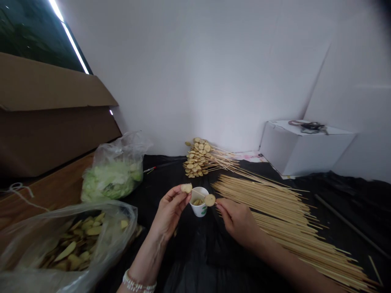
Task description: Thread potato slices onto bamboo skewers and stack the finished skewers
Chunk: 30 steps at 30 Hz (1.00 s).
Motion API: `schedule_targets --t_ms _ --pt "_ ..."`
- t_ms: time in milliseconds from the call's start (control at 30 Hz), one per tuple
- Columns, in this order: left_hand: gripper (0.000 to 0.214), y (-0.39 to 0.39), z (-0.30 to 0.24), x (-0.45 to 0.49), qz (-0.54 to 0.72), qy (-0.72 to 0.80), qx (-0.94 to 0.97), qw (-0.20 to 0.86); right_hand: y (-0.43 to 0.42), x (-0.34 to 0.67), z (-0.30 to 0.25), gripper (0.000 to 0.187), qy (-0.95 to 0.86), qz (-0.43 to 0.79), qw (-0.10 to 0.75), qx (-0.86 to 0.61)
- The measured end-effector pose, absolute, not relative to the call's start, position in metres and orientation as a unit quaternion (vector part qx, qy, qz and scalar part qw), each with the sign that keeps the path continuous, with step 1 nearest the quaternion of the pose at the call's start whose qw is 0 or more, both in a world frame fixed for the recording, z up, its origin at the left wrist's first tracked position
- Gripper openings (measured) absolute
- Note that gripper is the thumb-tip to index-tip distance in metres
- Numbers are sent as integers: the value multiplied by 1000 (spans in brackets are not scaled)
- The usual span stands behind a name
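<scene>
My left hand point(169, 211) pinches a pale potato slice point(186, 188) between thumb and fingers, just left of a small white paper cup point(199, 202). My right hand point(236, 219) is closed on a thin bamboo skewer with another potato slice point(209, 200) threaded near its tip. The skewer's point reaches toward the slice in my left hand, over the cup. Both hands hover above a black plastic sheet point(195, 252).
Loose bamboo skewers point(284, 215) lie in a wide pile at the right. Finished skewers of slices point(198, 158) are stacked near the wall. A clear bag of potato slices point(73, 244) and a bag of greens point(113, 175) sit left, beside a cardboard box point(51, 118). A white box point(302, 148) stands at the back right.
</scene>
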<state>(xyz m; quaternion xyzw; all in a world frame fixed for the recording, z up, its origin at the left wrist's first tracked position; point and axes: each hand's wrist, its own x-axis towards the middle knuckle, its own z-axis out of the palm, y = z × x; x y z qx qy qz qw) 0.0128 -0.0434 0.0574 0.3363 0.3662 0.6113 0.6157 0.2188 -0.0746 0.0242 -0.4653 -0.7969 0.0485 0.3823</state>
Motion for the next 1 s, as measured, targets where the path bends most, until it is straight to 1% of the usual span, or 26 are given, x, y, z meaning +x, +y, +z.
schedule_targets --t_ms 133,233,433,633,833,1000 --pt "25 -45 57 14 593 365 342 631 -75 218 26 28 -803 57 370 -463" --pt "22 -45 57 15 603 364 330 628 -76 218 26 27 -801 67 376 -460" --pt "8 -41 58 13 623 365 246 647 -77 217 25 27 -795 85 387 -459" --pt "12 -39 57 12 618 355 199 673 -78 215 27 30 -797 96 380 -460" --pt "15 -40 57 13 624 350 193 672 -79 215 27 28 -795 104 380 -460" --pt "12 -39 56 13 627 354 210 662 -78 215 26 30 -793 111 380 -462"
